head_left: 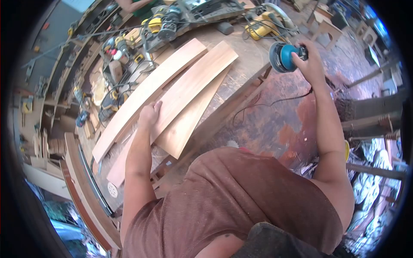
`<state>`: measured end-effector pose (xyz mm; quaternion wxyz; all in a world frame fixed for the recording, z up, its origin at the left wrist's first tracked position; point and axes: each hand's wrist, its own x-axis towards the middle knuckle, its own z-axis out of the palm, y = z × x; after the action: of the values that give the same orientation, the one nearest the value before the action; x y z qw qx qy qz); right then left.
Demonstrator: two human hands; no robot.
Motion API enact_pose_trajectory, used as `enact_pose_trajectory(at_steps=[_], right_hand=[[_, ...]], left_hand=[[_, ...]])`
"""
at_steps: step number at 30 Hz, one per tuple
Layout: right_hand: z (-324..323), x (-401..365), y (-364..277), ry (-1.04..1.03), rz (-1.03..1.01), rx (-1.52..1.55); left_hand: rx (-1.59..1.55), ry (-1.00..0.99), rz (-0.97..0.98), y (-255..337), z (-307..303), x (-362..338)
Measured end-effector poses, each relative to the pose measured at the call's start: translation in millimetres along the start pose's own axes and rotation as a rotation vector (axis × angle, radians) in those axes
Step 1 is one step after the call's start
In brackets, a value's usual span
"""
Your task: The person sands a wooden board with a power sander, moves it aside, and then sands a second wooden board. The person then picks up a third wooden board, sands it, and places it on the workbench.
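Brown shirt cloth [241,198] covers our front, closest of all. Leftward of our left fingers and nearer us lies a white perforated disc [112,190]. Right of those fingers, a pale board [183,135] slants out from under the middle board [195,81], on which our left hand [149,115] rests; its fingers are partly hidden, so we cannot tell whether they grip or merely press. Just past them, on the left, another curved board [146,92] runs alongside. Our right hand [309,64] has its fingers wrapped round a blue sander [285,56], well apart from the boards. Farther than both sets of fingers, a yellow power tool [261,26] sits on the workbench [246,73], and another person's arm [131,5] shows beyond.
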<state>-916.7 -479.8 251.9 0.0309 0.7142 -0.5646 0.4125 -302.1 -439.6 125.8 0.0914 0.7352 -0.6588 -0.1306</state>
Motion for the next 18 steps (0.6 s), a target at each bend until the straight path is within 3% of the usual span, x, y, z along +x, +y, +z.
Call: enact_pose_trajectory(at_steps=[5,10,11,13,15,17,18], right_hand=[[-44,-56,12,0.04,0.182,0.086],[-53,-92,-7,-0.046,0.327,0.048],[-51,-96,-7,-0.055,0.321,0.051],[-43,-105,-5,-0.049,0.28,0.056],[-36,-110,-8,-0.062,0.268,0.059],[-33,-111,-12,-0.074,0.257,0.06],[-32,-111,-15,-0.081,0.275,0.081]], left_hand=[[-0.041,-0.091,-0.015,-6,22,0],[0.008,-0.011,-0.03,-5,28,-7],[0.004,-0.012,-0.041,-7,33,-11],[0.288,0.139,0.121,-6,43,-22],[0.203,0.051,0.034,-9,47,-42],[0.265,0.114,0.174,-16,47,-69],[0.287,0.014,0.099,-17,40,-82]])
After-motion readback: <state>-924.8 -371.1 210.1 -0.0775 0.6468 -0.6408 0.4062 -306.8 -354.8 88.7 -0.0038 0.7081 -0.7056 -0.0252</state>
